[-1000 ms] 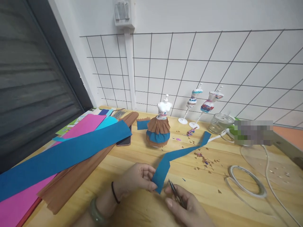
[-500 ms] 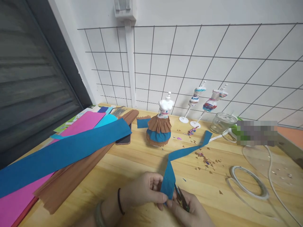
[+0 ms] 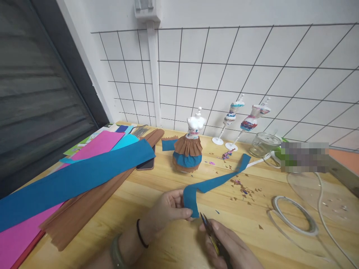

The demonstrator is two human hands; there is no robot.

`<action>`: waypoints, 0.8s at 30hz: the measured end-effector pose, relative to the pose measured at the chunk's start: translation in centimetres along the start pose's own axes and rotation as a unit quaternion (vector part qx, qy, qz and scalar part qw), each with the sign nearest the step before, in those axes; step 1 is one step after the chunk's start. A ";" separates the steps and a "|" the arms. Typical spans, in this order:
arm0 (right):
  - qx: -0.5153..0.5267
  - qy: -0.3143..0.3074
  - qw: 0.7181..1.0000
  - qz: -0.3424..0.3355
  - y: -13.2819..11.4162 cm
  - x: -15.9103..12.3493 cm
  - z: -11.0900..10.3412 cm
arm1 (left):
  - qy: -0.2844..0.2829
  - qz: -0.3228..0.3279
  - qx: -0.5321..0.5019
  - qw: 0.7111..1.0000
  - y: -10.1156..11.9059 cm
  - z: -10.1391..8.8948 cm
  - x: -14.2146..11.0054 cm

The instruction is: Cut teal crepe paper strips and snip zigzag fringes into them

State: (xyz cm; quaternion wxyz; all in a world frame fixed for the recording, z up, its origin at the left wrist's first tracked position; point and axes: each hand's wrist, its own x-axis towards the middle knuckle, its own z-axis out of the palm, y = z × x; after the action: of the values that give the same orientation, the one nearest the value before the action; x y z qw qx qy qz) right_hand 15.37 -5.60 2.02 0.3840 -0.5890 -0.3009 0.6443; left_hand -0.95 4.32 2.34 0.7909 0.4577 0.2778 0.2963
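Observation:
My left hand pinches the near end of a long blue crepe paper strip between thumb and fingers. From there the strip runs back and to the right across the table. My right hand is closed around a pair of small dark scissors, their tips just right of the strip's held end and apart from it. Beyond my hands stands a small white dress form, wearing a tiered skirt of brown and blue ruffles.
Left lie a wide blue paper band, brown pleated paper, pink sheets and a phone. Two more dress forms, a glass jar, paper scraps and a tape roll are behind and right.
My left hand has moved up and slightly left with the strip's end. The scissors have come away from the strip, and my right hand has shifted right and down.

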 end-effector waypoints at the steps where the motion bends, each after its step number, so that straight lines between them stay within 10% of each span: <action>1: 0.005 -0.006 1.000 0.021 0.0 0.1 0.1 | 0.004 0.003 -0.007 1.000 -0.1 0.0 0.0; 6: -0.195 0.075 0.964 -0.166 0.1 0.3 -1.2 | 0.035 0.025 -0.008 0.999 -0.3 -0.7 0.1; 13: -0.588 0.196 0.753 -0.220 -0.6 0.9 -3.9 | 0.054 0.032 -0.003 0.998 0.0 -1.4 0.2; 24: -0.539 0.150 0.808 -0.185 -1.8 0.8 -3.8 | 0.055 0.019 -0.004 0.998 -0.2 -1.2 0.2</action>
State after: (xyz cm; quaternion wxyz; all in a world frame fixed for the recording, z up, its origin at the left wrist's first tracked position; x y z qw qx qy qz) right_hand 19.41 -4.26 2.62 0.1570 -0.7237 -0.6419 0.1990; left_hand -1.63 5.04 1.64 0.7705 0.4426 0.3106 0.3374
